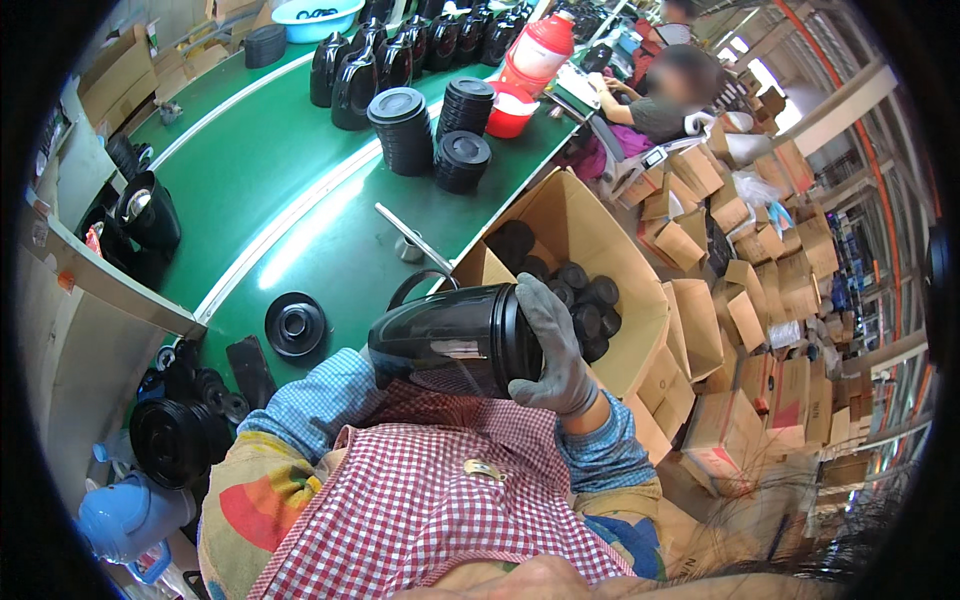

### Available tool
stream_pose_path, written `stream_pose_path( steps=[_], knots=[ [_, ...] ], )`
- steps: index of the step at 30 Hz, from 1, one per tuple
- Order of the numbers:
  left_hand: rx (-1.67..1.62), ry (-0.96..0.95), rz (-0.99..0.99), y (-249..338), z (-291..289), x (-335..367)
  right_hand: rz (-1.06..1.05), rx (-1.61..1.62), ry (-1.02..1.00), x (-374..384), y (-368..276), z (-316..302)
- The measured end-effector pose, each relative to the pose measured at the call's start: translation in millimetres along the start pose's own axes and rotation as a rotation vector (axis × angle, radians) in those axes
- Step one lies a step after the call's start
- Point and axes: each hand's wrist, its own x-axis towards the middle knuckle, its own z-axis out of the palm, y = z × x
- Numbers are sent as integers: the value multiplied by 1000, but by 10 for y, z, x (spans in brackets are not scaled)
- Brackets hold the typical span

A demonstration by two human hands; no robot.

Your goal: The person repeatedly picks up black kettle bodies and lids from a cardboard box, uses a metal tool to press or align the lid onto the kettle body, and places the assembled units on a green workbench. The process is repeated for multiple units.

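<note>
A glossy black jug (435, 335) lies sideways in front of my chest, its curved handle on the far side. My right hand (555, 350), in a grey glove, is closed around the wide ringed end at the jug's right, with the thumb on the near side and fingers over the far side. My left forearm, in a blue checked sleeve (335, 390), reaches to the jug's left end. The left hand itself is hidden behind the jug. On the green bench left of the jug lies a round black stepped part (297, 325).
An open carton (625, 350) of black round caps stands right of the bench (340, 240). Farther back are stacked black discs (400, 130), black jugs (355, 90) and a red container (540, 50). Another person (675, 100) sits beyond. Cartons (735, 435) crowd the right side.
</note>
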Motion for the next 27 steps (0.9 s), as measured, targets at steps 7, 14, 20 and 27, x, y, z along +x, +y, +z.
stream_pose_path(
  steps=[7, 14, 20, 27],
  knots=[
    [-257, 6, -85, 106, 213, -12, -29, 23, 43, -285, -116, -114],
    [-523, 60, -56, 187, 352, -96, -75, 123, 113, -543, -80, -23],
    [456, 390, -101, 1037, 630, -100, 129, 485, 174, -821, -104, 123],
    [-61, 411, -49, 362, 229, -230, 212, 604, 238, -731, -96, 142]
  ],
)
